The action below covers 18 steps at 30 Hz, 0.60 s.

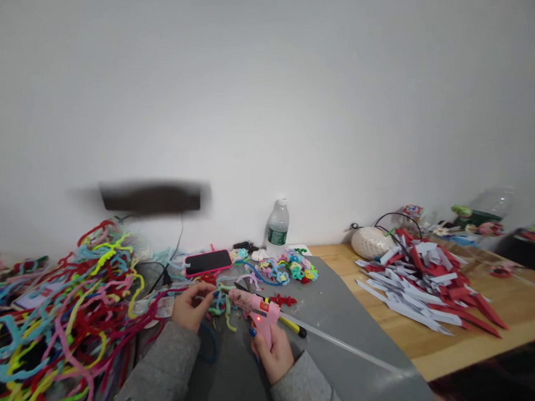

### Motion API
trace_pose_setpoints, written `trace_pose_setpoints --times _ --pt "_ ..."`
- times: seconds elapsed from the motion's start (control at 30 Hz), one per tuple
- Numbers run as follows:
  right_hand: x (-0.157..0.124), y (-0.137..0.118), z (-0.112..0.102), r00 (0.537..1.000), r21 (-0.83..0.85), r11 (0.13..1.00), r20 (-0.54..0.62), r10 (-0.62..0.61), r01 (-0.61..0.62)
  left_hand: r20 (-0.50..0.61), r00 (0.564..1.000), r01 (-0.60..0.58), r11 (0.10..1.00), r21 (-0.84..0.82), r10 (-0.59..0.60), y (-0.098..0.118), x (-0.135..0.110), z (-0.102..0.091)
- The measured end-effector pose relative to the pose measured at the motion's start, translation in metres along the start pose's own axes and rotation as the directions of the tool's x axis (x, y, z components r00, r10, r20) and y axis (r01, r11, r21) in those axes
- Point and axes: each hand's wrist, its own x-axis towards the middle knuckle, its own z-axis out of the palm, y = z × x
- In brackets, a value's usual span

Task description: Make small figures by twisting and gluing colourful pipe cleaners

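In my right hand is a pink hot glue gun, held by its handle, with a small red light lit on its side. A long clear glue stick sticks out of its back end toward the lower right. My left hand is just left of the gun's nozzle, thumb and fingertips pinched together; whatever they hold is too small to make out. Green and teal pipe cleaner pieces lie below the nozzle. A yellow and black craft knife rests behind the gun on the grey mat.
Tangled coloured pipe cleaners heap up on the left. A pink-cased phone, a water bottle and small pipe cleaner flowers stand or lie along the back. Red and white paper strips pile on the wooden table at right.
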Motion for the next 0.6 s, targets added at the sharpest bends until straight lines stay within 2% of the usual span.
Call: trace_pose_setpoints --times 0.3,0.6 --pt "0.0013 -0.0067 -0.0015 0.999 -0.069 0.997 -0.015 -0.040 0.039 -0.020 1.000 0.003 0.999 -0.034 -0.004 -0.0034 0.0000 0.0000" --pt "-0.0008 -0.0032 -0.0010 1.000 -0.025 1.000 -0.019 -0.002 0.002 -0.013 1.000 0.023 1.000 -0.017 -0.023 -0.0019 0.0000 0.0006"
